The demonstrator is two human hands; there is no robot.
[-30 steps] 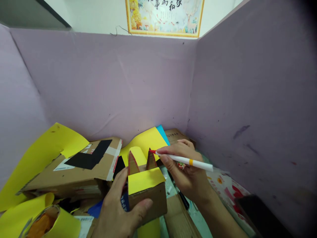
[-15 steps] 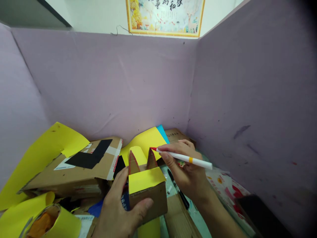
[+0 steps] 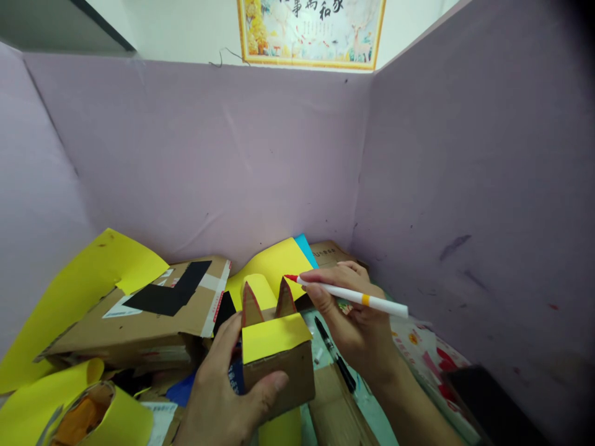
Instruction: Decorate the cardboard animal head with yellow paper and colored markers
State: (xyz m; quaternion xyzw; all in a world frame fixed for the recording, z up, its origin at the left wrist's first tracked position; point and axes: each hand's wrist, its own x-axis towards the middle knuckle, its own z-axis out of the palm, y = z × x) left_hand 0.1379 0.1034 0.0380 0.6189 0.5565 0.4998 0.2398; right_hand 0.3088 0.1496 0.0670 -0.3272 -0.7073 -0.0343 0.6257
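Beside the purple wall [image 3: 465,186], right hand [image 3: 357,322] holds marker [image 3: 353,297] at box [image 3: 279,365] ear.

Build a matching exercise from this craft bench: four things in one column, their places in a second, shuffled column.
Things
1. white marker
2. small cardboard box
3. black pen
4. framed picture

Places
A. lying loose beneath the right hand
B. hanging above the purple partition
C. gripped by the left hand
D. held in the right hand

Pairs: 1-D, 2-C, 3-A, 4-B
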